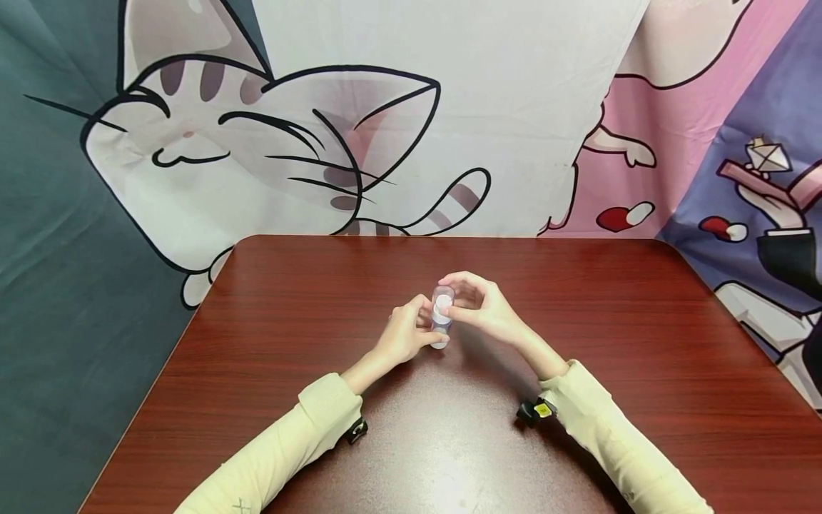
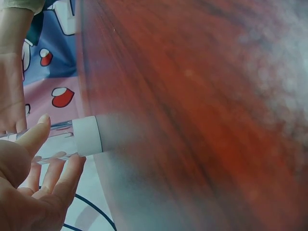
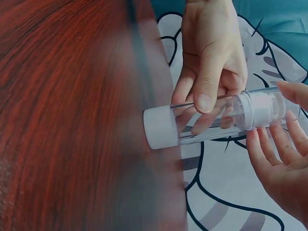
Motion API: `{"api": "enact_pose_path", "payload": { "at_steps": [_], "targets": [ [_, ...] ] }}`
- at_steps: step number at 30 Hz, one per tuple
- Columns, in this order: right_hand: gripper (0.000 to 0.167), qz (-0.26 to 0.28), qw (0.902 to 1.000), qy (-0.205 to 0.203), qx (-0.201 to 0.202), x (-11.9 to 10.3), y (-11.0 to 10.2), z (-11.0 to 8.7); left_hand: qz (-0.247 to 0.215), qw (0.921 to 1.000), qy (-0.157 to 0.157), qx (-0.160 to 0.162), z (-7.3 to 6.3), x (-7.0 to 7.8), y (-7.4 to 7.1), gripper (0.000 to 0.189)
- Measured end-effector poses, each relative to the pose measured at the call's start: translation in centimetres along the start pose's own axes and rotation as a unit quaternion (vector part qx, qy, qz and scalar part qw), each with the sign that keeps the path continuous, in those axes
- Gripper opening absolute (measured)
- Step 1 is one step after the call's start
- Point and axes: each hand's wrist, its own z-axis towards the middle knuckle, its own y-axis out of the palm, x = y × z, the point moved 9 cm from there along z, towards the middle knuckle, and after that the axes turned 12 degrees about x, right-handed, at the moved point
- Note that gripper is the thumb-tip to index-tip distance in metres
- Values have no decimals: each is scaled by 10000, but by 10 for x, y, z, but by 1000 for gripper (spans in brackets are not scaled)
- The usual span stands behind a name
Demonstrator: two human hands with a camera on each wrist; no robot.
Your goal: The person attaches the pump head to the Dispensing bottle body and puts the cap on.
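A clear cylindrical bottle (image 1: 442,311) with a white base (image 3: 160,127) stands roughly upright at the middle of the table. Inside its clear top shows a white collar and inner part (image 3: 262,109). My left hand (image 1: 401,333) holds the lower, transparent body between thumb and fingers, just above the base (image 2: 87,134). Around the clear top, my right hand (image 1: 486,312) has its thumb on one side and its fingertips on the other. The bottle seems to hold no liquid. Whether its base touches the table cannot be told for certain.
The reddish-brown wooden table (image 1: 308,285) has rounded far corners and reflects light near its front. A printed cartoon cloth (image 1: 526,143) hangs behind it. Small black devices (image 1: 530,412) sit at both wrists, below the pale sleeves (image 1: 610,421).
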Motion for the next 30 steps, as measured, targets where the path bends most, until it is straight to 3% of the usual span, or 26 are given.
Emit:
{"api": "enact_pose_path", "payload": {
  "at_steps": [13,20,30],
  "targets": [
    [41,141,9999,38,-68,7,3,-1,29,9992,380,85,-1,4,-3,38],
    [39,-7,9999,-107,48,8,3,-3,43,9998,171,32,0,3,-1,38],
    [38,-115,9985,-480,225,6,0,-4,87,9997,224,-14,0,4,0,39]
  ]
}}
